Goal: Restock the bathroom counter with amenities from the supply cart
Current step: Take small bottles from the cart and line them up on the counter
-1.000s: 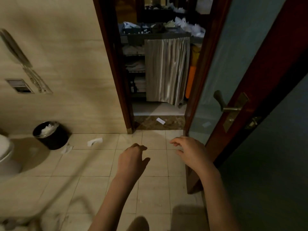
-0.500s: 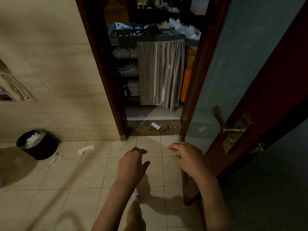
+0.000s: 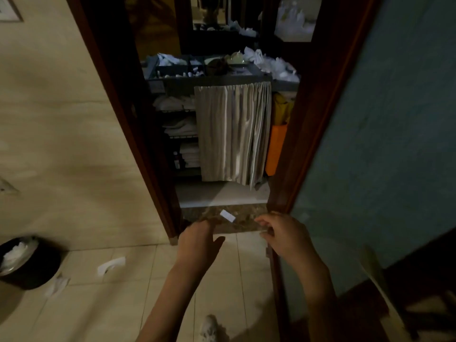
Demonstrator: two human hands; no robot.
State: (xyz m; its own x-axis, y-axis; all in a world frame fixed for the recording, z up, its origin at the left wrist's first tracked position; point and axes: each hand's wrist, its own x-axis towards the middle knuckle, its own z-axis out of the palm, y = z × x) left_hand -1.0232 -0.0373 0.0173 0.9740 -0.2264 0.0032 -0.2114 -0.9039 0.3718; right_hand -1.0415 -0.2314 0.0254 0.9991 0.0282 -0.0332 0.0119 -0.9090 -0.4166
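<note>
Though well beyond left grip (image 3: 197, 245), cart (image 3: 180, 84)

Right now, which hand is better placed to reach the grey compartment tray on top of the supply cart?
Likely the left hand: empty, fingers relaxed, and roughly in line with the grey compartment tray. The right hand, also empty, hangs by the dark wooden right doorpost, off to the tray's side.

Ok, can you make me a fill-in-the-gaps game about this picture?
1. The left hand and right hand both hold ____.
2. The black bin stands on the person's ____ side.
3. On the supply cart, a pale ____ hangs beside folded towels.
Missing words: nothing; left; curtain.
</note>
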